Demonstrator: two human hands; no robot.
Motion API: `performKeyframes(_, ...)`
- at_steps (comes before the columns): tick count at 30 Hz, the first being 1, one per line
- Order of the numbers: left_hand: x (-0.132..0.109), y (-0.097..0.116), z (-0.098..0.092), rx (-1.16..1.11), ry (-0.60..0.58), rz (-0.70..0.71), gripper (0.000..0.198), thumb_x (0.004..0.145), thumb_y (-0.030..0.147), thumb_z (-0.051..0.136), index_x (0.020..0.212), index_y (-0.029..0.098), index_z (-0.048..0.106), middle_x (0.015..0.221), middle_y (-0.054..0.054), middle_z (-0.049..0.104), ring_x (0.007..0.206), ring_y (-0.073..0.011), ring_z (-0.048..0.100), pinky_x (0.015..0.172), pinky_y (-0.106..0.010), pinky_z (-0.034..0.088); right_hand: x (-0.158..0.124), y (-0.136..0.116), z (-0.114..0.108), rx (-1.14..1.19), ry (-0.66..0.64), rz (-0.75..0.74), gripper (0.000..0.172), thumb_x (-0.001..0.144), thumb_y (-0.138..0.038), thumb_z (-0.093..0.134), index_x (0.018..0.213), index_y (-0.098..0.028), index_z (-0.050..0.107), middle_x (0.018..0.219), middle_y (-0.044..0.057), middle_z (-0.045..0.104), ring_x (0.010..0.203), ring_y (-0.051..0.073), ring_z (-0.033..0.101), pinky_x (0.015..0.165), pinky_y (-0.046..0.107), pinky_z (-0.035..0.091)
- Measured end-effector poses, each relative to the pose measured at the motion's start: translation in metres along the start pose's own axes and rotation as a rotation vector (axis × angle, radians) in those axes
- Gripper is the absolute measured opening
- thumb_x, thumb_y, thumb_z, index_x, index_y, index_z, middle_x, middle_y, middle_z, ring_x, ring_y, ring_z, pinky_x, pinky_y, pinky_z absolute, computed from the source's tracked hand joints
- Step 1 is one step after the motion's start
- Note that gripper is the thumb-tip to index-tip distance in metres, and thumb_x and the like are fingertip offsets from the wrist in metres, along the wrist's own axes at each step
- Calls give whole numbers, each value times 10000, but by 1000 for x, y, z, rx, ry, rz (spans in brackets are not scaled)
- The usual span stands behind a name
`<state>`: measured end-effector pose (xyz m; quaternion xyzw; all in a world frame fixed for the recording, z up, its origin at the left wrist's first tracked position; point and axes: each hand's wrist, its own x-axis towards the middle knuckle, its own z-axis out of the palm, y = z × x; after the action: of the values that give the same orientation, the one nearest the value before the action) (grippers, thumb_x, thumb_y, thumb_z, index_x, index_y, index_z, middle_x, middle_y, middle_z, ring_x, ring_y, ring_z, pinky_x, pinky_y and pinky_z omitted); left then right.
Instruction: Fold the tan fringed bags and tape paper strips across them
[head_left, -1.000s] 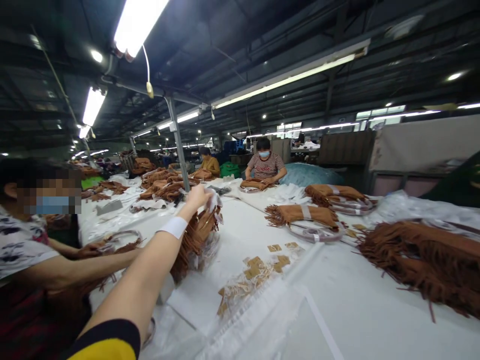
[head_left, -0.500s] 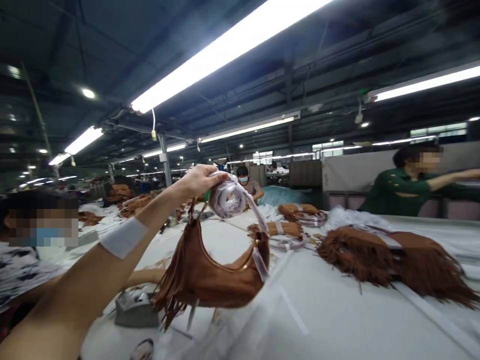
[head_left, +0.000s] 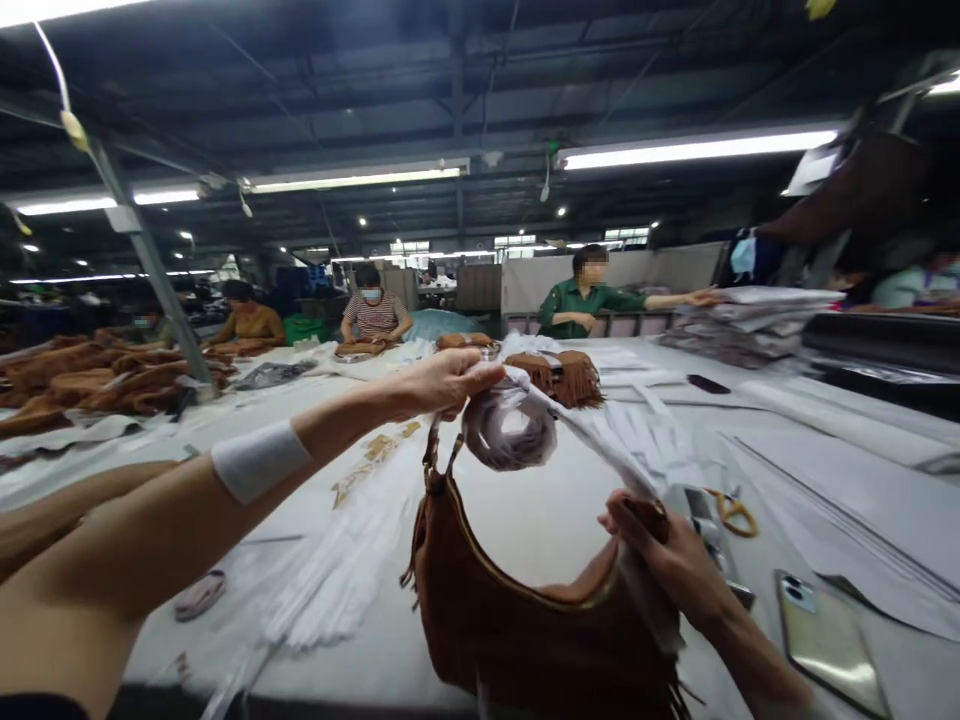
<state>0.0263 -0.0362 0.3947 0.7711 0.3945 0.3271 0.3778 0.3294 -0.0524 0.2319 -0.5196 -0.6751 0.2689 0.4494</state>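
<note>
White table (head_left: 825, 470); phone (head_left: 825, 640); scissors (head_left: 731, 512); fringed bags (head_left: 559, 375)

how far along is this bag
Done: the strap is wrapped in white film. In hand: the left hand holds the strap up, and the right hand grips the bag at its end. Left: the bag's body is bare, unwrapped.
</note>
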Motion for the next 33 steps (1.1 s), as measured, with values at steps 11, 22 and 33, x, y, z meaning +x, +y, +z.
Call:
performKeyframes(11,-3,-71,3,382,-18,-42,399,572,394,790,807,163,564,710,28,612,644,-125,548,549,-218,362,25,25,9,-83,182,126,479,755,-647,530,751,-177,620,725,94,685,707,242,628,672,334,475)
performKeyframes(22,34,-135,-10,14,164,-105,415,598,428,774,806,166,529,607,51,490,459,-59,349,442,-225,250,67,49,23,-24,-24,46,456,736,-531,600,986,-151,618,928,106,710,887,255,656,824,347,514)
performKeyframes(33,1,-118,-2,45,79,-3,558,538,428,836,860,188,449,759,36,508,602,-94,450,496,-213,310,14,60,7,-76,-140,1,577,768,-567,607,1175,-159,570,1137,112,665,1138,337,568,1000,440,447)
